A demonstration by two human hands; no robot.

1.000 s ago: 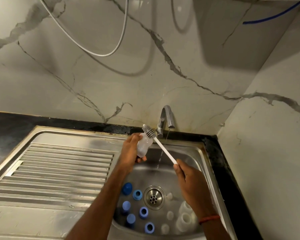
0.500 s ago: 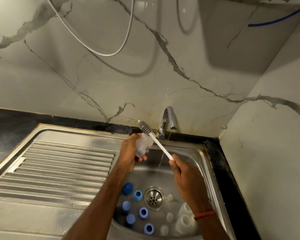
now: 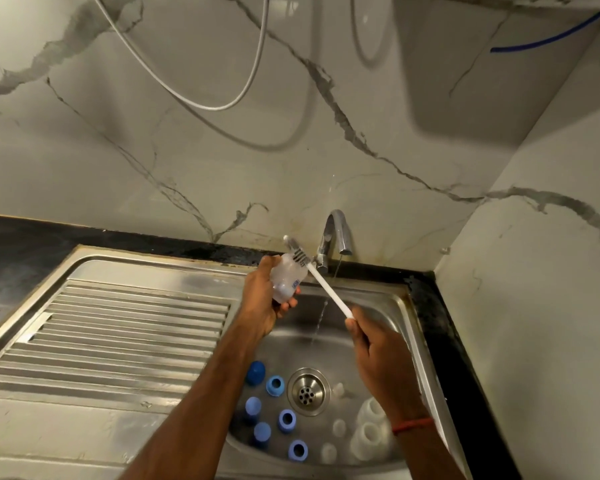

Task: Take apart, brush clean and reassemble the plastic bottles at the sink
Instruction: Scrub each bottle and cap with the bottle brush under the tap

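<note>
Here, translucent bottle (image 3: 286, 278), tilted, small blue label

Sink (image 3: 146, 268): brushed steel, dull sheen, ridged drainboard. Tap (image 3: 340, 230): polished chrome, glossy. Bottle (image 3: 286, 278): translucent smooth plastic. Brush (image 3: 329, 293): white plastic handle, wiry bristles. Caps (image 3: 286, 420): blue matt plastic. Wall (image 3: 187, 150): veined marble-look, smooth.

Bare forearms; a red-orange thread band (image 3: 413, 425) circles the right wrist.
</note>
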